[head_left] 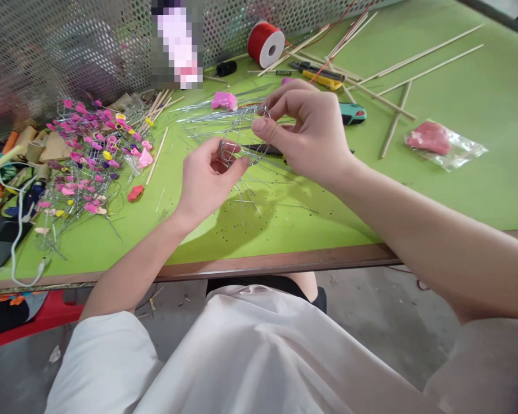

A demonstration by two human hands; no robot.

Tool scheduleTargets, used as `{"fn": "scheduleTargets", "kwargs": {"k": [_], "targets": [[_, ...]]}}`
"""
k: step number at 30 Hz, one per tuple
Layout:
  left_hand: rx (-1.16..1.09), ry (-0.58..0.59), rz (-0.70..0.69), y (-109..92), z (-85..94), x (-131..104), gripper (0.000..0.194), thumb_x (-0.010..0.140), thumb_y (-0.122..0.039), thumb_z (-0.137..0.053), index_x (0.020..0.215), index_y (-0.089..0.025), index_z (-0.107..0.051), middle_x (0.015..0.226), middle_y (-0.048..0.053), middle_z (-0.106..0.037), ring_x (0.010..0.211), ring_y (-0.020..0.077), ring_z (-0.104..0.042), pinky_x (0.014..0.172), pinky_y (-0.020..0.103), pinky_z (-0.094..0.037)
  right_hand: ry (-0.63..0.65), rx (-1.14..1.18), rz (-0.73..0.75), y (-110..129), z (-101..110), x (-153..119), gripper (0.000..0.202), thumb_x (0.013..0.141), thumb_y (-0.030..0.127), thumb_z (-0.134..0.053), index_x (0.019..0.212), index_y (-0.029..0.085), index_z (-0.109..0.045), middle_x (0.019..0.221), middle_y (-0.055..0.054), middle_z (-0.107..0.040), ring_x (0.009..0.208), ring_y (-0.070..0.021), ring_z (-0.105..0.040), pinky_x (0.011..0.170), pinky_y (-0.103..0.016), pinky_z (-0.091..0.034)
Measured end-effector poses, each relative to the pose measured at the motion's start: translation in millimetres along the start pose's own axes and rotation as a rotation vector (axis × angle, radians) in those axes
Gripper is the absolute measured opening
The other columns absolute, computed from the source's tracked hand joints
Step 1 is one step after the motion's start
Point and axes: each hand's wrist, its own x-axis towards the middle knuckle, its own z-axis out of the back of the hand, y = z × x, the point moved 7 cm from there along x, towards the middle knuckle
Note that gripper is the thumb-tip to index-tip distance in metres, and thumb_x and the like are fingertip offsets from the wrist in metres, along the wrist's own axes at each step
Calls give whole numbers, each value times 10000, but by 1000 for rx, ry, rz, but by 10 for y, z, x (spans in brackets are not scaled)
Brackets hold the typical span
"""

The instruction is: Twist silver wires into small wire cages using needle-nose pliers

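Both my hands hold a small rounded frame of thin silvery wire point(245, 129) above the green table. My left hand point(207, 178) has its thumb and fingers closed on the lower left side of the frame. At the upper right side, my right hand point(306, 126) pinches the wire between thumb and fingers. Loose lengths of wire point(202, 115) lie behind and beneath the hands. A pink lump of clay point(224, 101) sits just behind the frame. Dark pliers or a similar tool point(263, 150) lie partly hidden behind my right hand.
Wire stems with pink, purple and yellow tips point(90, 144) are heaped at the left. A red spool point(265, 45), a yellow cutter point(323, 77), a teal-handled tool point(354, 113) and wooden sticks lie at the back. A bagged pink lump point(431, 138) rests at the right.
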Motion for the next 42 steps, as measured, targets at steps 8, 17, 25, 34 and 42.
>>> {"fn": "scheduleTargets", "kwargs": {"k": [8, 17, 25, 34, 42], "targets": [[186, -92, -19, -113, 52, -46, 325, 835, -143, -750, 1148, -217, -705, 735, -55, -652, 719, 139, -642, 831, 297, -510, 8, -22, 28, 220, -48, -37, 589, 814, 720, -872, 660, 260, -539, 1009, -96, -717, 933, -244, -621, 698, -389, -510], [127, -45, -4, -62, -15, -60, 328, 901, -209, -712, 1227, -209, -681, 663, -51, -523, 750, 175, -616, 801, 317, -433, -16, -44, -39, 307, 15, -9, 590, 810, 792, -828, 663, 273, -588, 802, -69, -684, 799, -248, -595, 693, -435, -500], [42, 51, 63, -34, -96, -61, 389, 863, -254, -818, 1209, -224, -645, 727, -36, -578, 746, 168, -614, 747, 304, -430, -11, -53, -85, 242, 21, -4, 462, 834, 595, -885, 649, 285, -595, 800, -55, -686, 752, -244, -568, 677, -442, -456], [107, 51, 138, -7, -82, -37, 234, 864, -143, -742, 1051, -231, -632, 692, -55, -595, 700, 146, -619, 674, 303, -426, 10, -167, -16, 406, -49, -18, 406, 873, 358, -855, 642, 285, -529, 853, -41, -715, 842, -257, -631, 819, -466, -528], [138, 76, 194, -26, -68, -27, 261, 839, -98, -720, 1044, -226, -621, 662, -62, -625, 685, 143, -605, 632, 315, -417, 63, -222, -18, 427, -63, 10, 398, 924, 273, -774, 633, 284, -502, 859, -40, -697, 874, -260, -647, 871, -471, -530]]}}
